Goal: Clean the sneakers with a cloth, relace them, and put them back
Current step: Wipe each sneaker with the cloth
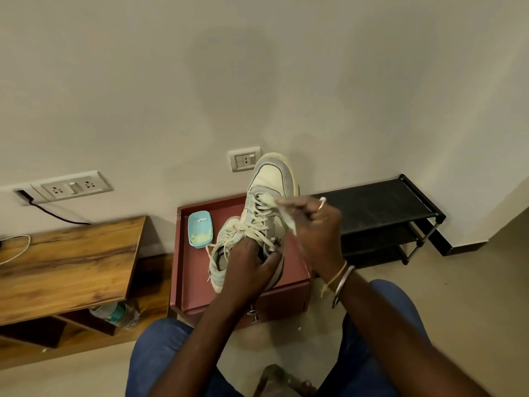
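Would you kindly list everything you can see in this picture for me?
raised sneaker: one, cream and grey, toe-up over the cabinet
second sneaker: one, cream and grey, lying on the cabinet
cloth: one, pale, at the raised sneaker's laces
tub: one, light blue, on the cabinet
cabinet: one, dark red, by the wall
shoe rack: one, black, right of cabinet
table: one, brown wood, left of cabinet
bottle: one, clear, under the tabletop
socket plates: two, white, on wall
left hand: one, grips the raised sneaker
right hand: one, pinches the cloth
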